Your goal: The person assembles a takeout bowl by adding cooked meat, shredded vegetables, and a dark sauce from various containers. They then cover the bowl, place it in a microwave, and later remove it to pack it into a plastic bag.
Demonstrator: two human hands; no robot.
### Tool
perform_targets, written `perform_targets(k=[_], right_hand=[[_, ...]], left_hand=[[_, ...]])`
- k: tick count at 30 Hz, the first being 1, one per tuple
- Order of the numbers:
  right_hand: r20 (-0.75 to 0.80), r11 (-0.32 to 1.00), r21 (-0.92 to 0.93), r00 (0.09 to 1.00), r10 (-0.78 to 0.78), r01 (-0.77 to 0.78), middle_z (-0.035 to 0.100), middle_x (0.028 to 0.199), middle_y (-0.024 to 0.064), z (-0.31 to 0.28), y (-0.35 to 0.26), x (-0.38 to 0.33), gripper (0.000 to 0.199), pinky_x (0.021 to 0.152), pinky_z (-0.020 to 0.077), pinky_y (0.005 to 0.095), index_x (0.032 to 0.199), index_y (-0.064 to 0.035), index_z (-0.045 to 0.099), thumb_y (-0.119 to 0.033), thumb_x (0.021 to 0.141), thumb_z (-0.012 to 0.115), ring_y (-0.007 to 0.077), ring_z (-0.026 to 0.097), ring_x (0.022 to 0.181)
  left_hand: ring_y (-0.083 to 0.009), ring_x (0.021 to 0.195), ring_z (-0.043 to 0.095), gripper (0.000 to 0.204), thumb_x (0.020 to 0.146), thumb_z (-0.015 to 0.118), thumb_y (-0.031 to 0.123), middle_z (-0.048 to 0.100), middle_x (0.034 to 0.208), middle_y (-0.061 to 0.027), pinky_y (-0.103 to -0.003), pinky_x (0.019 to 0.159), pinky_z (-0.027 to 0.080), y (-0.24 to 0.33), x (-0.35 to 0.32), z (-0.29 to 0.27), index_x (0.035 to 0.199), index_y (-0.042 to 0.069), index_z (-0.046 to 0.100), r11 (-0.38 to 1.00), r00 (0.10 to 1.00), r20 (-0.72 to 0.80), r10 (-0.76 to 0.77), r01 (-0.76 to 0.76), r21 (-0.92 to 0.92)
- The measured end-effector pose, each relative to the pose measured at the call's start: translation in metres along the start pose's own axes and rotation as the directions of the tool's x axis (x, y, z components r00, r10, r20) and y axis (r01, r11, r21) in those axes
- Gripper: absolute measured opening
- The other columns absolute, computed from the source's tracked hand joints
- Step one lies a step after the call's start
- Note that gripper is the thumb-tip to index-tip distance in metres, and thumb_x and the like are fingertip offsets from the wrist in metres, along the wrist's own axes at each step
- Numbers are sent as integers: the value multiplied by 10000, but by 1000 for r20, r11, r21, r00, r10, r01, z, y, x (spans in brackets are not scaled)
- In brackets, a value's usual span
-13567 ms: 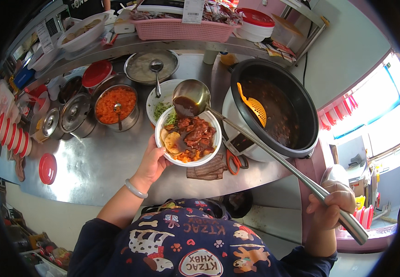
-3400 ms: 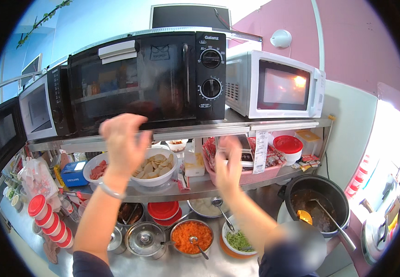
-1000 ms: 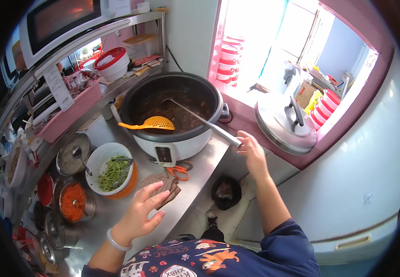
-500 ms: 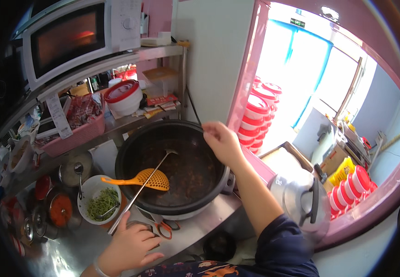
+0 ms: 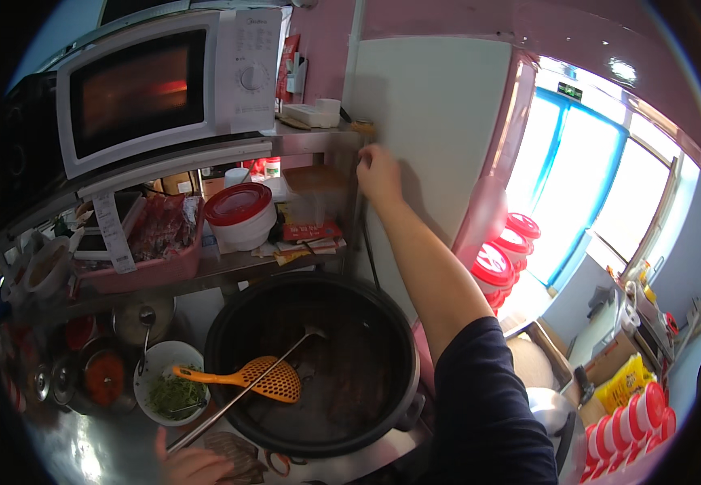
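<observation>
My right hand (image 5: 379, 175) is raised beside the metal shelf post, in front of the pale wall panel. Its fingers are curled together; whatever they may hold is hidden. At the lower edge my left hand (image 5: 193, 466) lies by the handle end of a long metal ladle (image 5: 241, 390), fingers loosely stretched. The ladle leans across a big black pot (image 5: 312, 443) of dark liquid, its head inside. Under the ladle's handle, an orange slotted skimmer (image 5: 274, 380) rests across the pot's left rim. Next to the pot stands a white bowl (image 5: 147, 386) of chopped greens with a spoon.
A microwave (image 5: 144, 89) sits on the upper shelf. Below are a pink basket (image 5: 164, 267) of packets and white tubs with red lids (image 5: 239, 212). Lidded metal containers (image 5: 100, 376) crowd the left counter. Stacked red-and-white tubs (image 5: 500, 263) stand beyond the pink doorway frame.
My right hand has risen from the pot's far rim to beside the shelf post. The view has tilted up, so the pot and left hand appear lower. Ladle and skimmer stay in place.
</observation>
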State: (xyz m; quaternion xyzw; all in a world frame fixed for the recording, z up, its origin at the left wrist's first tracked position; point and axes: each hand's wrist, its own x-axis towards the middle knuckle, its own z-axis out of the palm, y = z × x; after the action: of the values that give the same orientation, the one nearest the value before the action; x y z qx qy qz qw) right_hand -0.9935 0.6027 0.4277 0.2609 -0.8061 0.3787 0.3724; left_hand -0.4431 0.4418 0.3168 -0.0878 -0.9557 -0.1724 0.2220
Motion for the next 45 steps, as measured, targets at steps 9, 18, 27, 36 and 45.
perform_targets(k=[9, 18, 27, 36, 45], right_hand=[[-14, 943, -117, 949, -314, 311, 668, 992, 151, -15, -14, 28, 405, 890, 493, 407, 1147, -104, 639, -294, 790, 626, 345, 621, 984], [934, 945, 78, 307, -180, 317, 687, 912, 97, -234, -71, -117, 356, 763, 517, 403, 1071, -111, 672, -386, 844, 648, 255, 646, 855], [318, 305, -942, 82, 944, 142, 654, 1083, 205, -437, 20, -315, 764, 878, 498, 392, 1240, -52, 545, -544, 689, 743, 336, 635, 1001], [-43, 163, -718, 277, 960, -677, 625, 927, 176, -466, 23, -447, 954, 568, 547, 346, 1516, -72, 99, -28, 690, 574, 267, 648, 688], [260, 724, -267, 676, 689, -635, 519, 631, 37, -406, -112, -296, 739, 385, 419, 272, 1426, -23, 365, -29, 702, 510, 120, 504, 423]], left_hand=[[-243, 882, 649, 154, 744, 661, 270, 672, 874, -38, -629, 1123, 118, 22, 44, 27, 788, 129, 703, 990, 990, 33, -136, 134, 46], [-251, 893, 617, 251, 953, 491, 310, 624, 946, -77, -636, 1123, 184, 23, 79, 42, 894, 89, 595, 971, 959, 163, 231, -237, 14], [-243, 828, 644, 209, 893, 590, 293, 660, 906, -52, -630, 1114, 183, 7, 47, 36, 886, 94, 656, 921, 934, 85, 347, -322, -220], [-201, 789, 648, 233, 886, 617, 329, 670, 891, -19, -564, 1115, 212, -23, -33, 4, 859, 114, 704, 920, 954, 42, 298, -275, -278], [-214, 795, 646, 191, 858, 634, 284, 675, 880, -28, -572, 1104, 226, -51, -94, -30, 855, 106, 704, 969, 991, -6, 137, -135, -207]])
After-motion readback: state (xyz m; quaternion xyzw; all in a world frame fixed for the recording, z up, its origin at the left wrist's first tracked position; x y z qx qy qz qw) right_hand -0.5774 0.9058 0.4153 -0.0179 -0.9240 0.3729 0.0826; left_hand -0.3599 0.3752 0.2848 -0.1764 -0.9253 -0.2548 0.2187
